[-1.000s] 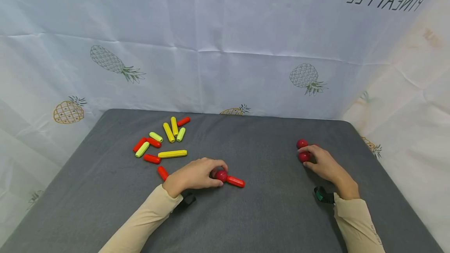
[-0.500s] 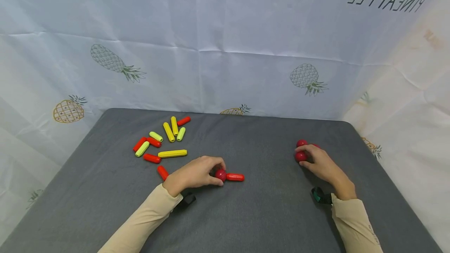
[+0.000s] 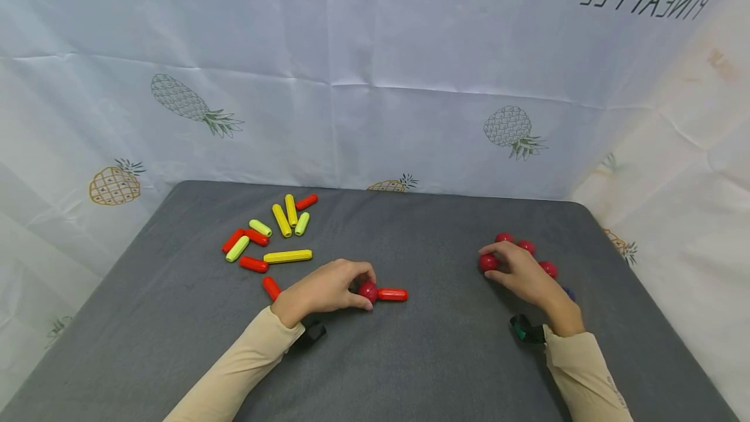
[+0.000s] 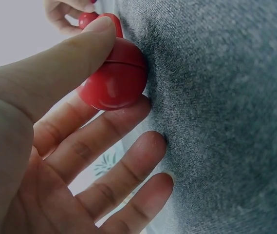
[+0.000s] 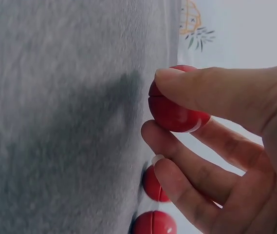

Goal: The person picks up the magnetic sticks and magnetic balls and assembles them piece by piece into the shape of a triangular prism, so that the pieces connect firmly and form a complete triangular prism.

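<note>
My left hand (image 3: 334,288) pinches a red ball (image 4: 116,78) between thumb and fingers, low at the grey cloth. A seam line runs around that ball. Against its right side lies a red rod (image 3: 392,294), end-on to the ball. Over on the right, my right hand (image 3: 524,275) holds another red ball (image 5: 175,109) between thumb and fingertips, close above or at the cloth; I cannot tell which. Behind and beside that hand sit more red balls (image 3: 526,247), and a blue ball (image 3: 569,294) is partly hidden by the wrist.
At the left of the grey table (image 3: 445,357) lie several short rods: red (image 3: 254,264), yellow (image 3: 287,256) and pale green (image 3: 237,249). One more red rod (image 3: 271,288) is partly covered by the left hand. A pineapple-print curtain (image 3: 363,129) hangs behind the table.
My right hand has moved left with its red ball, uncovering other red balls and the blue one. The red rod beside the left hand's ball has swung into line with it.
</note>
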A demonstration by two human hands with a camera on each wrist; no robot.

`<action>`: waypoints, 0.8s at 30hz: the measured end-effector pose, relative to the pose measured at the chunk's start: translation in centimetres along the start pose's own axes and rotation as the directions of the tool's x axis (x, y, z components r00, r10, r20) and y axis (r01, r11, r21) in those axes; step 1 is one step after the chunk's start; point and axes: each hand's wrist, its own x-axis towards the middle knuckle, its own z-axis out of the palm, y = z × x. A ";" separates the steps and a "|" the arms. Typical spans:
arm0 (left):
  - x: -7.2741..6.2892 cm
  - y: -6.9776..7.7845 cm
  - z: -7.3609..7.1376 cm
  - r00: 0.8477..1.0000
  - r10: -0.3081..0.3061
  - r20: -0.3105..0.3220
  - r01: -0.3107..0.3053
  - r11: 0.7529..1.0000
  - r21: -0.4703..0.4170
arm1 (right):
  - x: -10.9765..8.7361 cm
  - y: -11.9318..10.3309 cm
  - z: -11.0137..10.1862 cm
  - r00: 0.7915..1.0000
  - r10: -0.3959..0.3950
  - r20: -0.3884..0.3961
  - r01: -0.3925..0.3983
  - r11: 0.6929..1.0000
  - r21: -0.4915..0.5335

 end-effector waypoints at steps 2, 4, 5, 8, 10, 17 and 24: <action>0.0 -0.1 0.0 1.000 0.005 0.000 -0.005 1.000 -0.003 | 0.0 -0.2 0.1 1.000 -0.008 0.000 0.008 1.000 0.011; 0.0 -0.1 0.0 1.000 0.010 0.000 -0.010 1.000 -0.008 | 0.1 -0.5 0.2 1.000 -0.016 0.001 0.016 1.000 0.013; 0.0 -0.1 0.0 1.000 0.011 0.001 -0.011 1.000 -0.010 | 0.1 -0.6 0.3 1.000 -0.018 0.003 0.018 1.000 0.014; 0.1 -0.3 0.1 1.000 0.016 0.000 -0.016 1.000 -0.017 | 0.2 -1.1 0.4 1.000 -0.020 0.008 0.019 1.000 0.009; 0.1 -0.3 0.1 1.000 0.019 -0.001 -0.019 1.000 -0.023 | 0.2 -1.4 0.4 1.000 -0.019 0.010 0.019 1.000 0.009; 0.1 -0.3 0.0 1.000 0.023 0.000 -0.023 0.999 -0.043 | 0.4 -2.5 0.9 0.999 -0.029 0.019 0.028 0.999 0.023; 0.1 -0.4 -0.1 1.000 0.017 0.008 -0.017 0.998 -0.061 | 0.8 -3.6 1.8 0.998 -0.062 0.033 0.062 0.998 0.008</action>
